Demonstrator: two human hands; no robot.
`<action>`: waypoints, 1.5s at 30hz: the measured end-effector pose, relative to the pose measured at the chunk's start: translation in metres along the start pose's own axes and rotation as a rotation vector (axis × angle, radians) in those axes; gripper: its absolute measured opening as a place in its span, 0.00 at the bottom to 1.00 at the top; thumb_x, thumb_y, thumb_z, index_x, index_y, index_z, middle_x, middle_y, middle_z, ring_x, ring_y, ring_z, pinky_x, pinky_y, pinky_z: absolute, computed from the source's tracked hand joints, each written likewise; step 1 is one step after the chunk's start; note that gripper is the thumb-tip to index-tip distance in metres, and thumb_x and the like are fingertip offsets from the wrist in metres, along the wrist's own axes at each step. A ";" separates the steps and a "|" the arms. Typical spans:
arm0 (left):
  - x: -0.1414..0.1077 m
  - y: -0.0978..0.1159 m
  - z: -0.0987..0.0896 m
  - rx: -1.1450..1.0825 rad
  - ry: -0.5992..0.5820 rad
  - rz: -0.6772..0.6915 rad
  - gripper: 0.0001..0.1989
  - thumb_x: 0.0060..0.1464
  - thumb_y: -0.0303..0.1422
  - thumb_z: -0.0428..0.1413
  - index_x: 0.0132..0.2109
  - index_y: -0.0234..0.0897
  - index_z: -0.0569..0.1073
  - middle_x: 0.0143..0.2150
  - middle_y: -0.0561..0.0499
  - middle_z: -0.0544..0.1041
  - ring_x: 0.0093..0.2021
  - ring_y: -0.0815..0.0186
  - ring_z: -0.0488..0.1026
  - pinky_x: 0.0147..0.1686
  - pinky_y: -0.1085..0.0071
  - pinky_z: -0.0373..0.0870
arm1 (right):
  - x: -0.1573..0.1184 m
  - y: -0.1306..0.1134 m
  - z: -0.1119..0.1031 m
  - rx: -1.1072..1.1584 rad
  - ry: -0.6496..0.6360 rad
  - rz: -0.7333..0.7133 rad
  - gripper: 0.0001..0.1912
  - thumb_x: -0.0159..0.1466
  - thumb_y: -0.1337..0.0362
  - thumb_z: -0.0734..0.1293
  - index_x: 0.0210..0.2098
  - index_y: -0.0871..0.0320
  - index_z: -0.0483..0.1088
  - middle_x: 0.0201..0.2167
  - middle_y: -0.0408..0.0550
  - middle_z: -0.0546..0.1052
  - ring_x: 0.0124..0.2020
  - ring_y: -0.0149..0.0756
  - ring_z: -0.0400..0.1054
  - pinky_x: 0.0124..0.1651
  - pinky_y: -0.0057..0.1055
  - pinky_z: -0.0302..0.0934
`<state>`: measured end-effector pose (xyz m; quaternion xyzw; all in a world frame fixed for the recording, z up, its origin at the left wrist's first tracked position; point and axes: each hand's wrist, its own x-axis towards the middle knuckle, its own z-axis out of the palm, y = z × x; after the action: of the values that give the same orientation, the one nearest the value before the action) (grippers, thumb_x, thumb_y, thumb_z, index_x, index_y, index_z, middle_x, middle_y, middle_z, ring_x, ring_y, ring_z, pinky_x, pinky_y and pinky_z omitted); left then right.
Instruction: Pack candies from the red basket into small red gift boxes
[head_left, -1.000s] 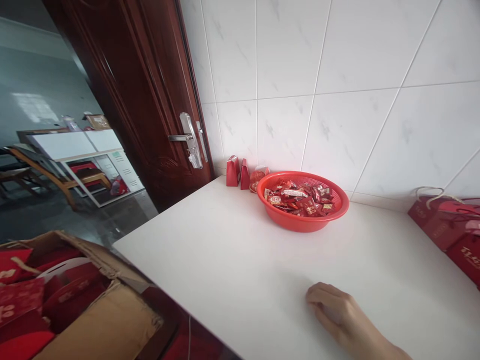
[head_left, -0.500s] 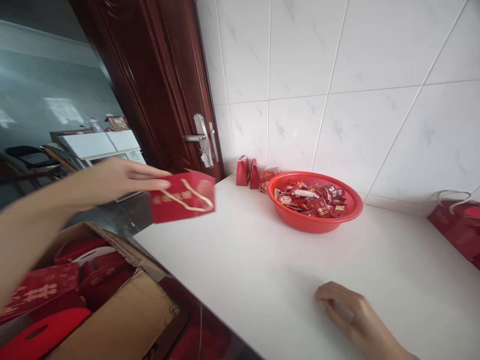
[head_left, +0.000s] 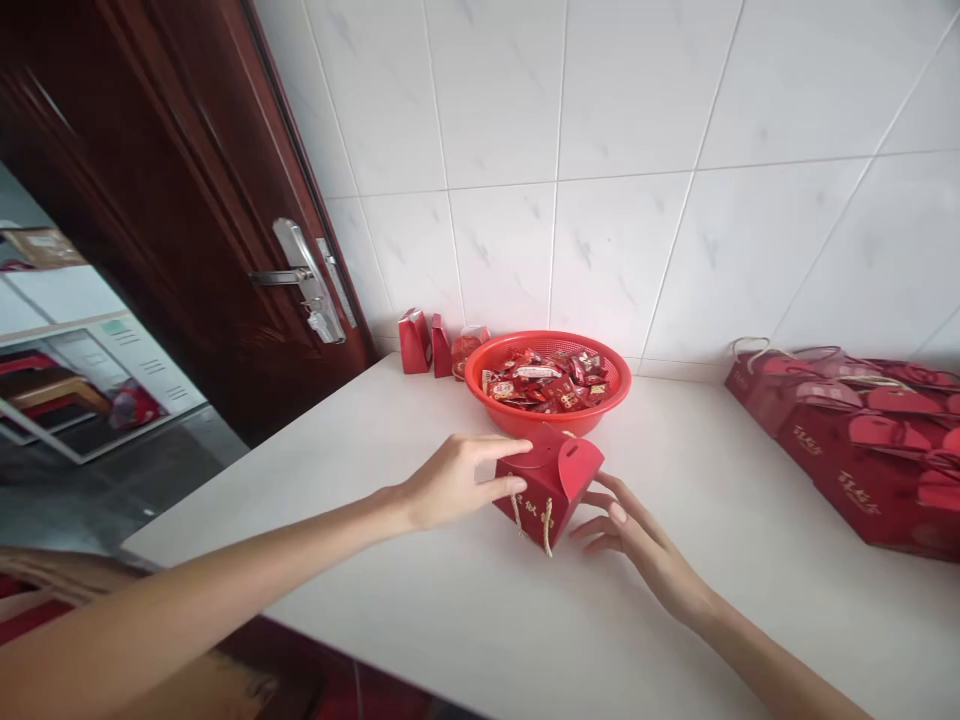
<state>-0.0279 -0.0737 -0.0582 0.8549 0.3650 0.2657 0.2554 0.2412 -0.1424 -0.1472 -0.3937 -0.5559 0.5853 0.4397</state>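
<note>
A small red gift box (head_left: 537,500) with gold lettering and twisted gold cord handles is over the white tabletop, tilted, its rounded top flaps showing. My left hand (head_left: 457,482) pinches it at the left edge, thumb on the front and fingers at the top. On the other side, my right hand (head_left: 637,535) has its fingers apart beside the box's right face. Its fingertips reach the edge of the box, and whether they press on it I cannot tell. Just behind stands a red plastic basket (head_left: 551,415) heaped with red-wrapped sweets (head_left: 547,382).
Several finished-looking red gift boxes (head_left: 847,450) stand grouped at the right against the tiled wall. Small red packets (head_left: 415,342) stand left of the basket. At the lower left is a cardboard box (head_left: 202,685) below the table edge. A dark wooden door (head_left: 180,200) rises behind.
My left hand has brought the red gift box rightward from above the cardboard box to the table's middle. My right hand has moved up to it and spread its fingers. The view has turned right.
</note>
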 end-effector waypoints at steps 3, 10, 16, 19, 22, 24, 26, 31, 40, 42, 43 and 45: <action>0.002 0.002 0.019 0.076 0.000 0.115 0.29 0.58 0.36 0.62 0.66 0.40 0.71 0.63 0.44 0.77 0.60 0.55 0.77 0.62 0.60 0.73 | 0.001 -0.005 -0.001 -0.058 0.092 -0.029 0.35 0.68 0.37 0.62 0.68 0.46 0.57 0.68 0.57 0.66 0.51 0.47 0.75 0.52 0.47 0.69; 0.017 0.011 0.036 0.076 -0.012 0.038 0.37 0.59 0.46 0.60 0.70 0.37 0.62 0.63 0.40 0.75 0.54 0.54 0.78 0.57 0.56 0.76 | 0.003 -0.012 0.000 -0.237 0.208 -0.023 0.36 0.65 0.32 0.60 0.58 0.53 0.67 0.59 0.57 0.74 0.51 0.49 0.73 0.52 0.48 0.69; 0.025 0.009 0.039 0.090 -0.027 0.012 0.33 0.59 0.46 0.59 0.68 0.38 0.66 0.64 0.41 0.75 0.59 0.51 0.76 0.58 0.57 0.75 | 0.001 -0.010 -0.001 -0.395 0.301 0.082 0.40 0.67 0.32 0.55 0.67 0.52 0.59 0.51 0.56 0.78 0.53 0.51 0.73 0.59 0.54 0.65; 0.028 0.009 0.042 0.043 -0.058 0.028 0.36 0.56 0.44 0.62 0.68 0.37 0.65 0.65 0.40 0.73 0.57 0.52 0.77 0.56 0.58 0.77 | 0.000 -0.007 -0.001 -0.585 0.327 -0.025 0.38 0.68 0.35 0.58 0.69 0.50 0.58 0.61 0.58 0.72 0.59 0.52 0.70 0.60 0.54 0.66; 0.032 0.007 0.046 -0.039 -0.025 0.063 0.29 0.59 0.39 0.59 0.64 0.36 0.68 0.62 0.40 0.75 0.53 0.56 0.80 0.52 0.62 0.79 | -0.002 -0.004 -0.003 -0.780 0.323 -0.283 0.34 0.70 0.43 0.62 0.70 0.49 0.58 0.70 0.58 0.63 0.69 0.53 0.60 0.65 0.54 0.63; 0.036 0.007 0.046 -0.076 0.013 0.088 0.23 0.62 0.37 0.56 0.61 0.35 0.70 0.56 0.41 0.78 0.51 0.59 0.80 0.50 0.65 0.80 | -0.003 -0.004 -0.004 -0.877 0.290 -0.433 0.28 0.71 0.49 0.64 0.67 0.50 0.61 0.71 0.59 0.61 0.70 0.53 0.59 0.65 0.52 0.64; 0.039 0.007 0.045 -0.085 0.050 0.119 0.19 0.65 0.35 0.51 0.60 0.35 0.71 0.54 0.43 0.80 0.52 0.60 0.79 0.51 0.66 0.79 | -0.004 -0.008 -0.005 -0.937 0.250 -0.528 0.25 0.72 0.54 0.65 0.66 0.51 0.62 0.69 0.59 0.64 0.68 0.52 0.62 0.63 0.50 0.66; 0.049 0.002 0.039 -0.102 0.056 0.154 0.16 0.66 0.28 0.45 0.49 0.38 0.78 0.50 0.46 0.82 0.51 0.61 0.78 0.55 0.64 0.74 | -0.004 -0.022 -0.002 -0.934 0.197 -0.619 0.28 0.69 0.63 0.67 0.66 0.51 0.58 0.57 0.56 0.75 0.54 0.47 0.73 0.52 0.43 0.72; 0.057 -0.006 0.045 -0.285 -0.066 -0.167 0.14 0.61 0.41 0.55 0.39 0.37 0.79 0.44 0.49 0.84 0.47 0.57 0.80 0.51 0.63 0.75 | -0.013 -0.020 0.018 -1.139 0.260 -1.026 0.19 0.67 0.79 0.59 0.47 0.50 0.69 0.34 0.46 0.78 0.35 0.38 0.74 0.47 0.43 0.71; 0.056 -0.003 0.046 -0.238 -0.055 -0.186 0.15 0.58 0.45 0.57 0.39 0.38 0.77 0.44 0.50 0.83 0.47 0.57 0.79 0.51 0.64 0.74 | -0.017 -0.014 0.022 -1.195 0.196 -1.060 0.15 0.67 0.77 0.61 0.46 0.53 0.69 0.35 0.47 0.78 0.36 0.39 0.74 0.47 0.43 0.71; 0.055 -0.001 0.047 -0.203 -0.046 -0.196 0.15 0.56 0.46 0.59 0.40 0.38 0.76 0.45 0.49 0.82 0.48 0.56 0.78 0.52 0.64 0.73 | -0.019 -0.011 0.024 -1.197 0.167 -1.063 0.12 0.68 0.74 0.62 0.47 0.55 0.69 0.35 0.49 0.79 0.38 0.41 0.75 0.47 0.44 0.71; 0.053 0.002 0.048 -0.133 -0.039 -0.210 0.18 0.53 0.46 0.62 0.44 0.39 0.75 0.49 0.48 0.81 0.51 0.54 0.77 0.53 0.62 0.73 | -0.022 -0.010 0.027 -1.144 0.123 -1.044 0.09 0.68 0.70 0.64 0.48 0.58 0.70 0.37 0.53 0.78 0.39 0.44 0.74 0.44 0.45 0.72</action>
<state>0.0355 -0.0458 -0.0780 0.7980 0.4292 0.2447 0.3452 0.2233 -0.1712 -0.1362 -0.2782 -0.8597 -0.0985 0.4169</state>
